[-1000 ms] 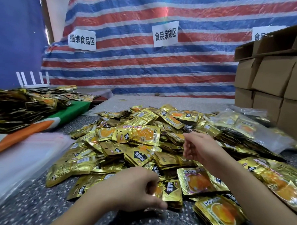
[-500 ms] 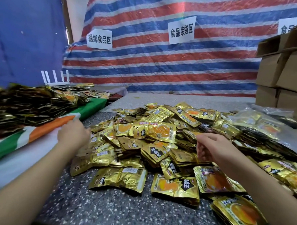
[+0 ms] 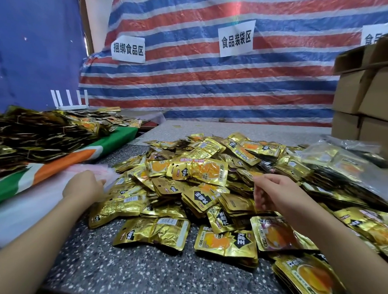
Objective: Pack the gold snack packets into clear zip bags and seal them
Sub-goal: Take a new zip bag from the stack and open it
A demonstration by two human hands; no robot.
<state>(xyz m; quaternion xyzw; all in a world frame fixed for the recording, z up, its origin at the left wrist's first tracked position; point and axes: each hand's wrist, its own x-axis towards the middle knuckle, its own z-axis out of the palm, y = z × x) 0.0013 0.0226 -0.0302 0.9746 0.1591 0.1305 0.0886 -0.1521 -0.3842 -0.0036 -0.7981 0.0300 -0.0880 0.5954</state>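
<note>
Two bare hands reach over a speckled stone table (image 3: 118, 274). Left hand (image 3: 84, 185) lies on a stack of clear zip bags (image 3: 31, 207) at the table's left side, its fingers curled down onto the top sheet near the stack's inner edge; whether they actually pinch a bag I cannot tell. Just to the right of that hand, touching the stack's edge, begins the big heap of gold snack packets (image 3: 201, 175), which spreads rightward past the other hand. Right hand (image 3: 271, 193) hovers over the heap's middle with fingers loosely curled and nothing visibly held; packets lie directly beneath it and on every side of it. Beyond the right hand, further right, lie filled clear bags (image 3: 336, 163) with gold packets inside. Beyond the left hand, a second mound of packets (image 3: 32, 136) rests on an orange, white and green cloth (image 3: 62, 166). Cardboard boxes (image 3: 368, 99) stand far right against a striped tarp (image 3: 208, 84)
</note>
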